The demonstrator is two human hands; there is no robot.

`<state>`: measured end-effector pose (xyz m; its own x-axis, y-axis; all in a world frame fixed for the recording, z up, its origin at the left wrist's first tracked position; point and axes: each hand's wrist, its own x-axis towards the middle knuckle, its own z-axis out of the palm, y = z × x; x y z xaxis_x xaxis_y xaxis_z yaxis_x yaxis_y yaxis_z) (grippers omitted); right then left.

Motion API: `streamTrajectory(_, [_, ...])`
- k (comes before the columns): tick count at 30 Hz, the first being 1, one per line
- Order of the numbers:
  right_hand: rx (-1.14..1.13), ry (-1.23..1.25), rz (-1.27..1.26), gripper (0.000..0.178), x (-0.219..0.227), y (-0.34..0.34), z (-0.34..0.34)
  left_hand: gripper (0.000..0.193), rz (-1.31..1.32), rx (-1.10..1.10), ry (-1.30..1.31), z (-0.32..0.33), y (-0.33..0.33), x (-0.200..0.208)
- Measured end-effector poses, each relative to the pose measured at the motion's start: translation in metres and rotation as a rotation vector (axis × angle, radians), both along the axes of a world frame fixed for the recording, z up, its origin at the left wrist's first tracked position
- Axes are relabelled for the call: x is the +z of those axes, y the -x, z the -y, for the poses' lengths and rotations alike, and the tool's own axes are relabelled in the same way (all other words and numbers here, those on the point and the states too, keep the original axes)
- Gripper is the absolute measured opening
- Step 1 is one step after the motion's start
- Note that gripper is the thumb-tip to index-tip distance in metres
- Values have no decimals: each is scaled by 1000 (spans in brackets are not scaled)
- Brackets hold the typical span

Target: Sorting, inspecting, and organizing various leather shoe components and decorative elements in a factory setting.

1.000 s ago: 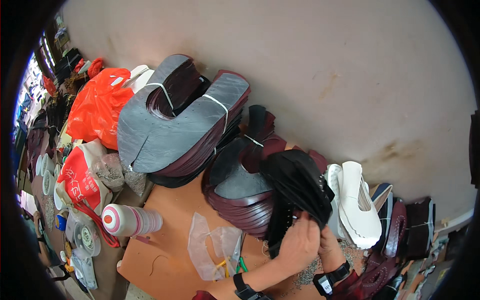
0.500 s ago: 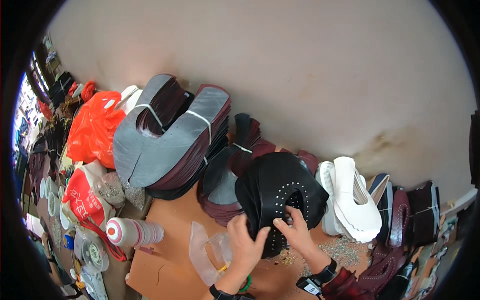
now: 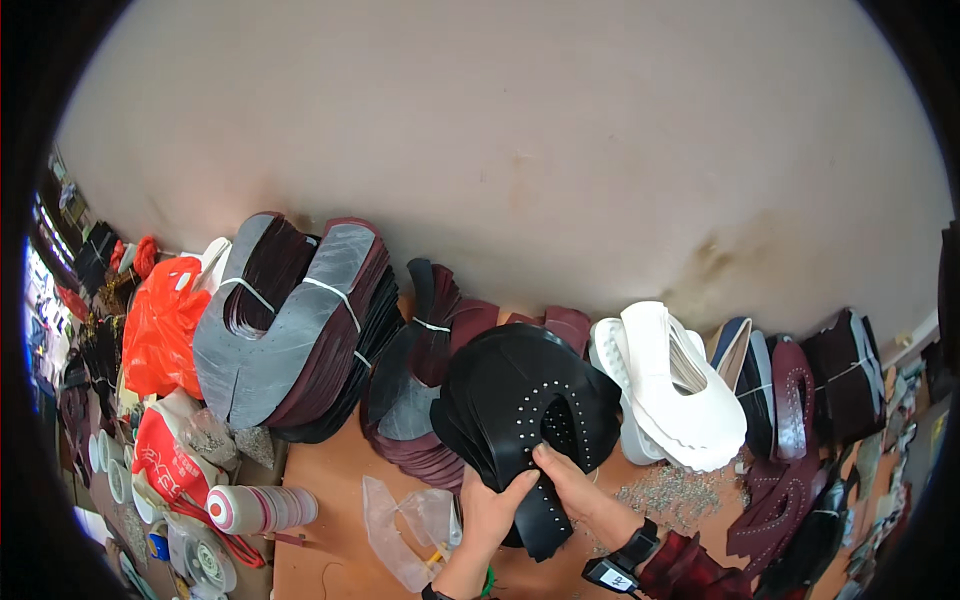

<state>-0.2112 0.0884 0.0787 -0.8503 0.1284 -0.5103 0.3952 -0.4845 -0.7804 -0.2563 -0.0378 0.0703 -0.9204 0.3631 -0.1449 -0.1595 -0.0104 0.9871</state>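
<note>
A stack of black leather shoe uppers (image 3: 478, 395), the top one dotted with silver studs around its cut-out, is in both my hands. My left hand (image 3: 487, 515) grips its lower left edge, the thumb lying on top and the other fingers partly hidden beneath. Into the studded cut-out reaches my right hand (image 3: 585, 492), its thumb pressing the inner edge and its fingers hidden under the leather. The end of one side strip hangs down between my wrists. Behind the stack lie strapped maroon and grey uppers (image 3: 405, 405).
A tall strapped bundle of grey and maroon uppers (image 3: 285, 340) stands at the left. A white shoe upper (image 3: 680, 395) rests on the right, behind scattered studs (image 3: 680, 498). Clear plastic pieces (image 3: 395, 540) and a striped thread cone (image 3: 262, 508) lie on the orange-brown tabletop (image 3: 325, 460).
The black stack has tilted, with its broad face turned more toward me and its lower strip now in plain sight. Both hands still hold it. The whole view has shifted somewhat.
</note>
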Motion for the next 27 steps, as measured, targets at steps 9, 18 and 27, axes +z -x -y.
streamTrajectory(9, [209,-944,-40,50,8,-9,-6,38,793,56,-693,14,13,-4])
streamTrajectory(18, [167,-824,-196,35,0,-23,5,34,660,2,-521,11,8,6])
streamTrajectory(27, [-105,786,-352,71,-7,-83,-21,47,-152,-173,-6,3,-44,45])
